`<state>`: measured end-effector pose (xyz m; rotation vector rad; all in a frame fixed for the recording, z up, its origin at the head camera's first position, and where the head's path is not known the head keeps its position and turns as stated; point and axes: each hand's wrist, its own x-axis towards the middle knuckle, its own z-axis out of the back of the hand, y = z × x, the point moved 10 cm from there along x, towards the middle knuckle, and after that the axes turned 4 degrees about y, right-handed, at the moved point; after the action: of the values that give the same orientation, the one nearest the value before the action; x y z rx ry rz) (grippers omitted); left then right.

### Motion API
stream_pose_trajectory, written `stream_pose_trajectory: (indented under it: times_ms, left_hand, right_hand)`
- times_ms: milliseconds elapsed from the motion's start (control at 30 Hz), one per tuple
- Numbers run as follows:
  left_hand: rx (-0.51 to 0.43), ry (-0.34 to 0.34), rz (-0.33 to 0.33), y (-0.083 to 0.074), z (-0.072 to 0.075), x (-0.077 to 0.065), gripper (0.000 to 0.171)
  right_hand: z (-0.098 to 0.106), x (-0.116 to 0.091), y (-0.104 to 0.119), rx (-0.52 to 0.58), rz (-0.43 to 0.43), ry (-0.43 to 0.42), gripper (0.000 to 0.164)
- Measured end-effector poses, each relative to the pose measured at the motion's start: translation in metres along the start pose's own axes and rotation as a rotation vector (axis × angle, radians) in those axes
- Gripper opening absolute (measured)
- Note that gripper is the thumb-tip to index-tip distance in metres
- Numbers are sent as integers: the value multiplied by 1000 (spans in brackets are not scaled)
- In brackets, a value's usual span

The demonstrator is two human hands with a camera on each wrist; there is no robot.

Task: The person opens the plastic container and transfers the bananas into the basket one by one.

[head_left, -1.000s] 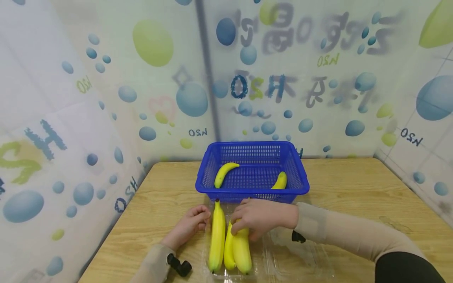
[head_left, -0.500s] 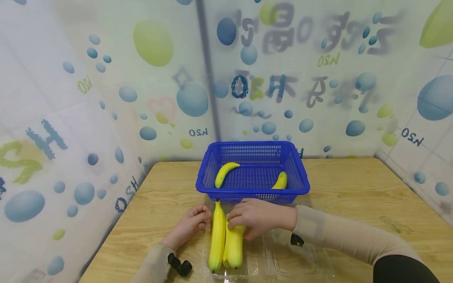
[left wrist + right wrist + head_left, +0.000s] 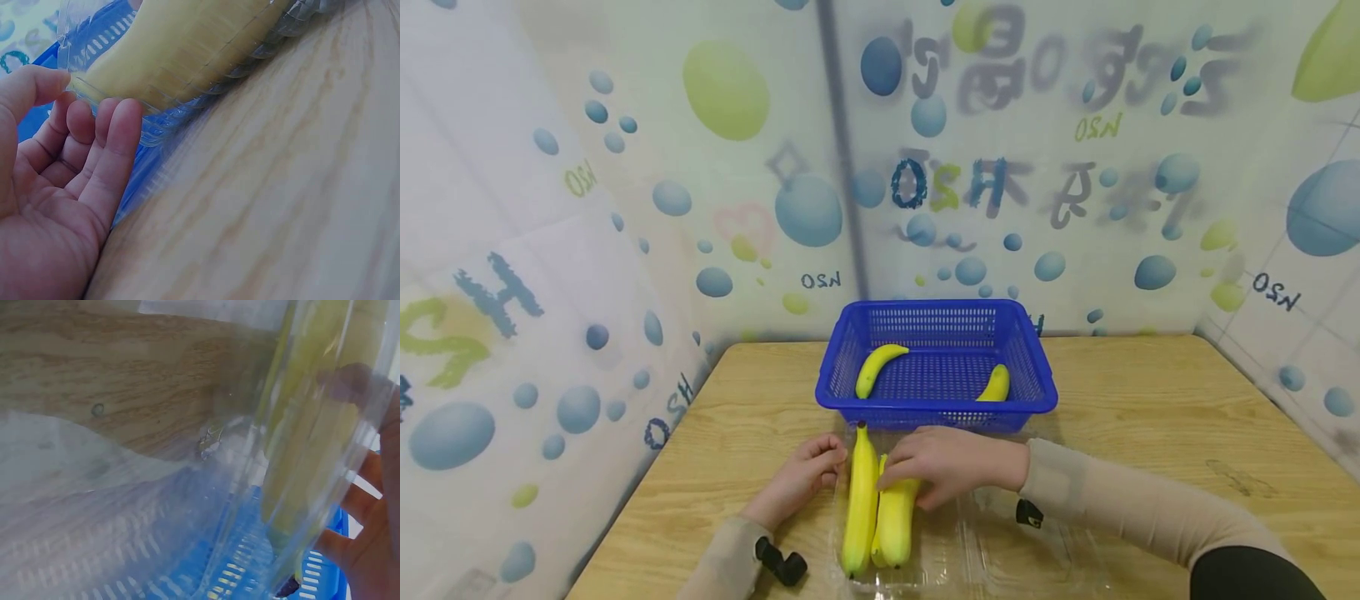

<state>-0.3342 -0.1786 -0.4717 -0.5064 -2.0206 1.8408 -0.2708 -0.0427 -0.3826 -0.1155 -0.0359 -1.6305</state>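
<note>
A clear plastic clamshell container (image 3: 942, 560) lies opened out on the table, with yellow bananas side by side in its left half. One long banana (image 3: 861, 508) runs along the left wall. Beside it lies a thicker banana (image 3: 896, 527), and a sliver of another banana (image 3: 876, 552) shows between them. My right hand (image 3: 946, 463) grips the upper part of the thicker banana from above, its fingers curled over it. At the left, thumb and forefinger of my left hand (image 3: 805, 475) pinch the container's edge, which the left wrist view shows close up.
A blue perforated basket (image 3: 936, 407) stands just behind the container, against the patterned curtain (image 3: 760, 250). Inside it are a curved banana (image 3: 874, 372) at the left and another banana (image 3: 996, 384) at the right. The container's other half (image 3: 1030, 550) spreads rightward over the wooden table (image 3: 1157, 433).
My right hand has shifted the thicker banana leftward, up against the other bananas, covering most of the middle one. My left hand stays at the container's edge.
</note>
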Motion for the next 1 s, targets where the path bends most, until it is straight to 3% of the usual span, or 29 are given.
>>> stream_pose_trajectory:
  times_ms: [267, 1000]
  left_hand:
    - [0, 4, -5, -1, 0, -1, 8]
    - [7, -10, 9, 0, 0, -1, 8]
  right_hand:
    - [4, -1, 0, 13, 50, -58, 49]
    - [-1, -1, -4, -26, 3, -57, 52]
